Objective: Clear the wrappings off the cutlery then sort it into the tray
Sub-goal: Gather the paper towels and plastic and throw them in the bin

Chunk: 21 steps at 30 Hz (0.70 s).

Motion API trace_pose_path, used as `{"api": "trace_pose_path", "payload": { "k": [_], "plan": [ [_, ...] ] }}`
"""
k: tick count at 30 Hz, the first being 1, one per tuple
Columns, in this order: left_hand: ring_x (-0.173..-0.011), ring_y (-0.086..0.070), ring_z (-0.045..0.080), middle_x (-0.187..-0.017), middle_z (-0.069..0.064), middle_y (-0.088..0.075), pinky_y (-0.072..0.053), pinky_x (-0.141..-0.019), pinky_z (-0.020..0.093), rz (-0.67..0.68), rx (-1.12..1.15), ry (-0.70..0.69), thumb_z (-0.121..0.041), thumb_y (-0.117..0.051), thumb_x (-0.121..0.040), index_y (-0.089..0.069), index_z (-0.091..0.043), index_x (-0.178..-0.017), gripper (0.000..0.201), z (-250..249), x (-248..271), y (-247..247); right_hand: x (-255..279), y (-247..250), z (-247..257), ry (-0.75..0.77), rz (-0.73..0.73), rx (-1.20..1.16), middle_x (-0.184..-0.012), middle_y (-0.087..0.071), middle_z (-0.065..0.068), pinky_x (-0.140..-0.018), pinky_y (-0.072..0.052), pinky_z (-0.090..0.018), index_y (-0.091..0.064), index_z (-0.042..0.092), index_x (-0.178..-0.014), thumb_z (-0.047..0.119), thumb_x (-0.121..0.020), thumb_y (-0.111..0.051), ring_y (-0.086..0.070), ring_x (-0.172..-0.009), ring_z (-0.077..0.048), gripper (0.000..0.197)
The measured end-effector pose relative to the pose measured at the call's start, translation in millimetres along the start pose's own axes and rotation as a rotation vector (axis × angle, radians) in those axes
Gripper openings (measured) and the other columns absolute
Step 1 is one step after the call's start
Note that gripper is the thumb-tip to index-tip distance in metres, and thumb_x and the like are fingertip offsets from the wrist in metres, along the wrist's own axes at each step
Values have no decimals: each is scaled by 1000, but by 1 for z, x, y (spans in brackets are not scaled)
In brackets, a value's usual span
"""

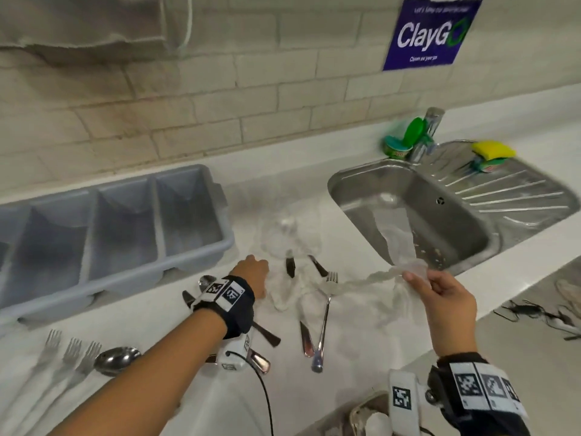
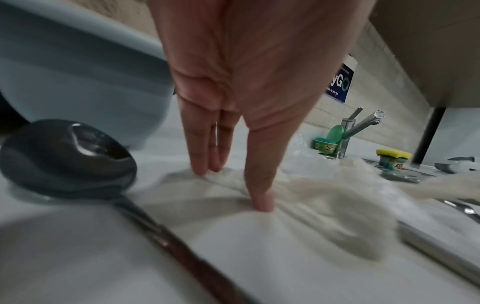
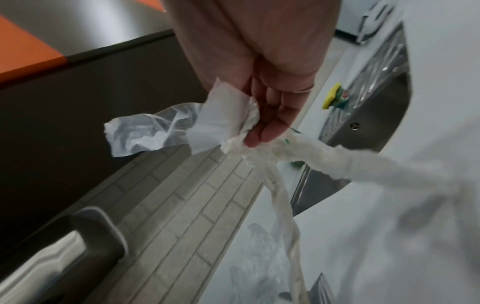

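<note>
A twisted white paper wrapping [image 1: 361, 281] stretches across the counter between my hands. My right hand [image 1: 412, 278] pinches its raised end [image 3: 259, 148] together with a clear plastic piece [image 3: 145, 131] near the sink corner. My left hand [image 1: 262, 272] presses the other end [image 2: 324, 201] flat on the counter with straight fingers [image 2: 205, 162] and thumb. A fork [image 1: 327, 309] lies partly under the wrapping, with two more handles [image 1: 306, 341] beside it. The grey divided tray [image 1: 185, 169] stands at the left. A spoon [image 2: 64, 156] lies under my left wrist.
Three forks [image 1: 72, 350] and a large spoon [image 1: 118, 358] lie at the front left. Crumpled clear film [image 1: 289, 234] sits behind my left hand. The steel sink [image 1: 355, 171] is at the right, with a tap [image 1: 432, 127], a green tub [image 1: 397, 147] and a yellow sponge [image 1: 492, 149].
</note>
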<state>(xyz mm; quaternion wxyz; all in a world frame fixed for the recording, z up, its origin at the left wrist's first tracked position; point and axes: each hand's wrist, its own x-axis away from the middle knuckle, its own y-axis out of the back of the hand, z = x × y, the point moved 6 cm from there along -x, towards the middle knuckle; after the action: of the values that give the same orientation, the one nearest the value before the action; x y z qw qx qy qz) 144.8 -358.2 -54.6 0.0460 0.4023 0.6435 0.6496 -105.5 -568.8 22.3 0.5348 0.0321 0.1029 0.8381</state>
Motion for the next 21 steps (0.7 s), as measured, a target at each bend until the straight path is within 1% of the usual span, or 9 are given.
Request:
{"api": "trace_pose_path", "payload": {
  "k": [3,6,7,10,12,14,17,19,21],
  "plan": [
    [-107,-60,29,-121,13,-59,-47,-94,31,1,62,-31,-11,-66,-80,-66,-7,-104,24,-1,-1,-1,-2,6,-6,2,-36,-30,-70,-66,-1,-51,-41,3,-68,-3,-88,11,-76,-73,-54,-50,10,20],
    [-105,-63,26,-113,11,-69,-47,-94,29,18,162,-35,-10,-66,-81,-71,-4,-98,19,4,6,2,-3,9,-5,-32,-48,-54,-56,-69,19,-53,-43,2,-69,8,-79,7,-77,-70,-57,-52,11,2],
    [-103,-63,26,-110,10,-70,-47,-93,30,-6,219,-46,-12,-66,-81,-71,-4,-96,17,3,9,9,-4,10,-5,-24,-50,-67,-57,-69,24,-55,-45,2,-69,14,-76,5,-78,-68,-59,-55,10,9],
    [-99,-60,26,-96,6,-63,-44,-90,32,-249,503,-132,-18,-69,-78,-71,-17,-78,2,-6,7,54,-6,11,-4,-11,-54,-76,-60,-70,26,-59,-47,2,-68,20,-73,2,-80,-65,-62,-62,5,19],
    [-106,-57,26,-102,7,-64,-39,-100,37,-403,635,-157,-24,-74,-74,-60,-35,-59,23,-12,-11,79,-7,8,-5,-7,-46,-56,-62,-71,22,-59,-47,2,-69,16,-77,1,-80,-65,-62,-60,8,16],
    [-116,-54,28,-114,11,-65,-36,-106,41,-456,673,-81,-30,-76,-71,-55,-37,-51,30,-13,-43,88,-8,4,-8,-7,-41,-39,-67,-73,17,-61,-49,0,-71,18,-77,1,-79,-66,-62,-61,7,17],
    [-118,-54,33,-120,12,-65,-42,-106,42,-353,739,83,-32,-73,-72,-59,-30,-52,25,-6,-92,72,-8,-2,-12,-29,-25,-16,-64,-72,20,-63,-50,-2,-71,23,-75,1,-77,-68,-63,-64,4,23],
    [-113,-58,32,-115,10,-69,-45,-104,40,-240,690,108,-31,-71,-76,-66,-24,-61,17,-8,-106,60,-7,-5,-16,-43,-12,6,-63,-71,21,-61,-49,-1,-71,24,-74,-1,-77,-67,-62,-62,6,26],
    [-108,-61,32,-111,8,-72,-47,-102,37,-214,645,108,-27,-71,-77,-72,-21,-72,8,-9,-114,55,-4,-5,-19,-58,-15,20,-64,-72,19,-58,-48,0,-71,20,-75,-3,-76,-68,-61,-59,8,23]
  ]
}}
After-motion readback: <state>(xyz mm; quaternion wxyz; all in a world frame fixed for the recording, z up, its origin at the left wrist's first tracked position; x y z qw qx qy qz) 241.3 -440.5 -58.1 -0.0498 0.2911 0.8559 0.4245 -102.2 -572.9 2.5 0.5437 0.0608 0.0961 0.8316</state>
